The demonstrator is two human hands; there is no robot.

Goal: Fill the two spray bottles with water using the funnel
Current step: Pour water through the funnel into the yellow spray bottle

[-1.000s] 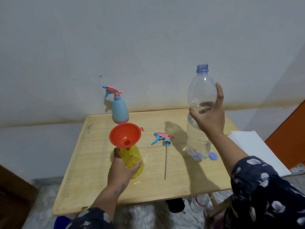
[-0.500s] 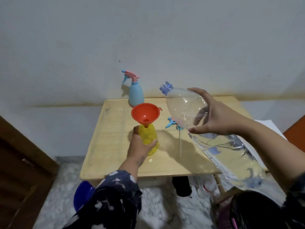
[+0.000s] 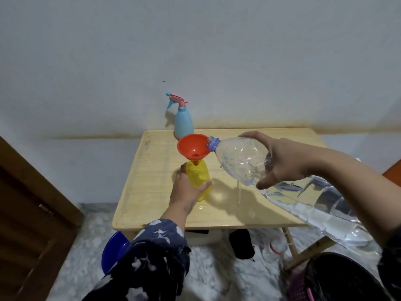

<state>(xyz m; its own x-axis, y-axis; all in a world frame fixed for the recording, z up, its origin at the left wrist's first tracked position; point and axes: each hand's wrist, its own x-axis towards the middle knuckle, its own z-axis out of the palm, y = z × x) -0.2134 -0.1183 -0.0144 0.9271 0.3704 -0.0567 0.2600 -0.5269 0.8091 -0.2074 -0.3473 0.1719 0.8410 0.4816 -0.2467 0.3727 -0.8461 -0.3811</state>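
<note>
A translucent yellow plastic spray bottle (image 3: 198, 180) is steadied upright on the pale wooden desk (image 3: 152, 192) by the left hand (image 3: 187, 189), whose fingers are curled round its body. An orange plastic funnel (image 3: 193, 147) is seated in its neck. A large clear plastic water bottle (image 3: 249, 164) is gripped by the right hand (image 3: 280, 158), tilted with its mouth at the funnel's rim. Water could be spilled onto the desk if the heavy bottle is tipped too quickly, or the funnel knocked askew. A capped light-blue spray bottle (image 3: 183, 120) is left at the desk's far edge.
</note>
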